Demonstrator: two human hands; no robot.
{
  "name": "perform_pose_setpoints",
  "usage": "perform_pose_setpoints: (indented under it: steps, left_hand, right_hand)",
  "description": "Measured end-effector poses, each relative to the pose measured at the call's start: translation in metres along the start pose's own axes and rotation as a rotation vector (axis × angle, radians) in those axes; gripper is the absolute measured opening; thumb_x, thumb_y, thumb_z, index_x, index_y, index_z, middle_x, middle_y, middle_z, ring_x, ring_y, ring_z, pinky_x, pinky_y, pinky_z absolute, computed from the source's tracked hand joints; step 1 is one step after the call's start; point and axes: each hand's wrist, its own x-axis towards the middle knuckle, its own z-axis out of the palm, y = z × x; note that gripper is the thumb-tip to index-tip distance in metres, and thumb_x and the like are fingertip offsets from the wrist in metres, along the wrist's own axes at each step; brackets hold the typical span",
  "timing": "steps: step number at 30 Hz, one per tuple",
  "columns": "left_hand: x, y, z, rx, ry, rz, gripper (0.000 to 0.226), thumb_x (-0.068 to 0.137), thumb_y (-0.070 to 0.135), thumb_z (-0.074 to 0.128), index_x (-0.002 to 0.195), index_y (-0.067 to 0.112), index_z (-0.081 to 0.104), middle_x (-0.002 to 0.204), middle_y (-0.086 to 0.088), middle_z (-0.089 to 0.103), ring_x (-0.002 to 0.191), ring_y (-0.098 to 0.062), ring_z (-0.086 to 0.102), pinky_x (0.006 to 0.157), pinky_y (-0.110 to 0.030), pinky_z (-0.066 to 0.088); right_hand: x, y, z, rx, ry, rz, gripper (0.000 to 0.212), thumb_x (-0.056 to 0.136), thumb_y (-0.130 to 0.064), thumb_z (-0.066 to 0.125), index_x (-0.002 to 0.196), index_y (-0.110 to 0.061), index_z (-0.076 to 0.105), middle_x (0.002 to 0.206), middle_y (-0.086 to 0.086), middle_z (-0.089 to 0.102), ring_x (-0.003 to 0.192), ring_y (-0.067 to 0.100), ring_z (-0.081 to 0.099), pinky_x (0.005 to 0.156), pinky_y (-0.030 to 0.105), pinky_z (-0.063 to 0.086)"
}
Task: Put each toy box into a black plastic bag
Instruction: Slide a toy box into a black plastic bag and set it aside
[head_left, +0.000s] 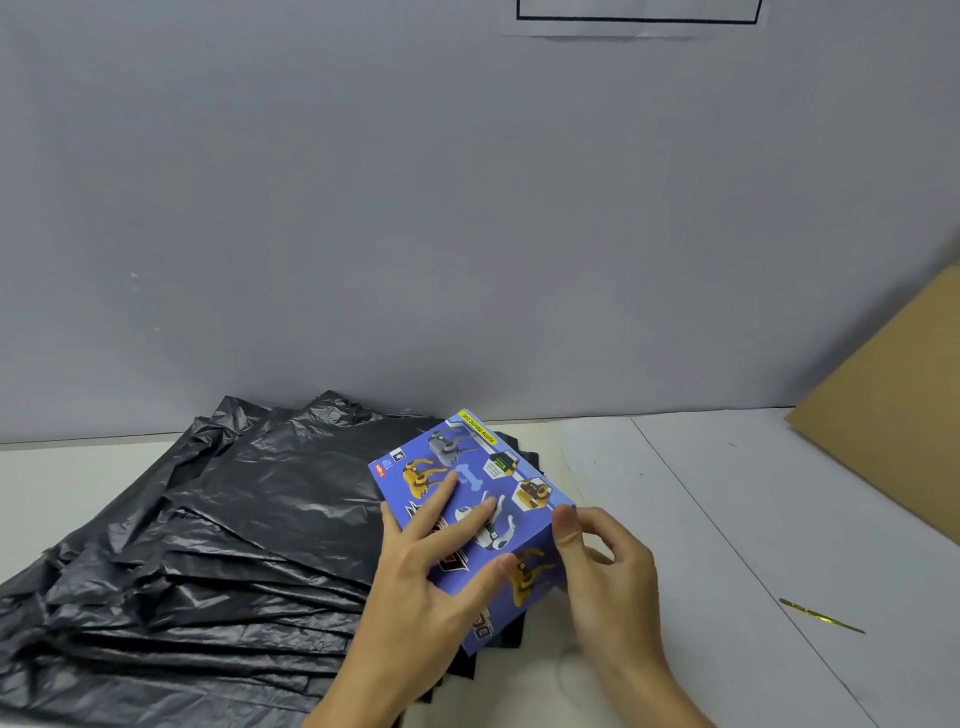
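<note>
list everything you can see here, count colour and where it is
toy box: one, blue with yellow and white robot dogs printed on it, held over the right edge of the bags
black plastic bags: a flat stack, count unclear, left half of the table
table: one, white
cardboard sheet: one, brown, right edge
twist tie: one, gold, on the table at right
wall: grey, behind the table
left hand: fingers spread on the box top
right hand: grip on the box's right corner
</note>
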Motion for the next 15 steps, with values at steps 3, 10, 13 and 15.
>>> perform_pose_setpoints:
  steps: [3,10,13,15]
  left_hand:
    - [0.0012,0.0001,-0.0007,-0.001,0.057,0.001,0.047,0.071,0.052,0.068,0.118,0.05,0.065,0.151,0.026,0.036,0.144,-0.001,0.027,0.112,-0.025,0.037]
    - [0.0013,-0.0043,0.0023,0.036,0.187,0.092,0.043,0.076,0.046,0.078,0.116,0.049,0.063,0.143,0.017,0.05,0.134,-0.004,0.046,0.105,-0.02,0.043]
    - [0.0008,-0.0037,0.0053,0.047,0.13,0.095,0.046,0.078,0.05,0.076,0.121,0.048,0.06,0.143,0.017,0.049,0.14,-0.015,0.043,0.108,-0.017,0.037]
    - [0.0015,-0.0053,0.0073,0.059,0.183,0.12,0.048,0.079,0.04,0.076,0.123,0.044,0.058,0.145,0.011,0.048,0.142,-0.024,0.04,0.113,-0.025,0.036]
  right_hand:
    - [0.0001,-0.0001,-0.0003,-0.022,0.03,-0.143,0.026,0.084,-0.048,0.059,0.098,-0.034,0.076,0.088,-0.017,0.076,0.077,0.004,0.071,0.061,0.011,0.052]
    - [-0.0003,-0.0021,-0.0021,0.009,0.053,-0.209,0.024,0.079,-0.036,0.067,0.097,-0.05,0.072,0.089,-0.014,0.078,0.078,0.011,0.074,0.068,0.038,0.063]
    - [-0.0005,0.0004,-0.0023,0.046,0.127,-0.166,0.023,0.076,-0.036,0.068,0.098,-0.037,0.076,0.089,-0.009,0.078,0.081,0.017,0.075,0.071,0.046,0.063]
    - [-0.0024,0.0004,0.0018,0.154,0.094,-0.112,0.032,0.077,-0.043,0.073,0.108,-0.033,0.075,0.1,-0.01,0.077,0.092,0.017,0.075,0.071,0.035,0.063]
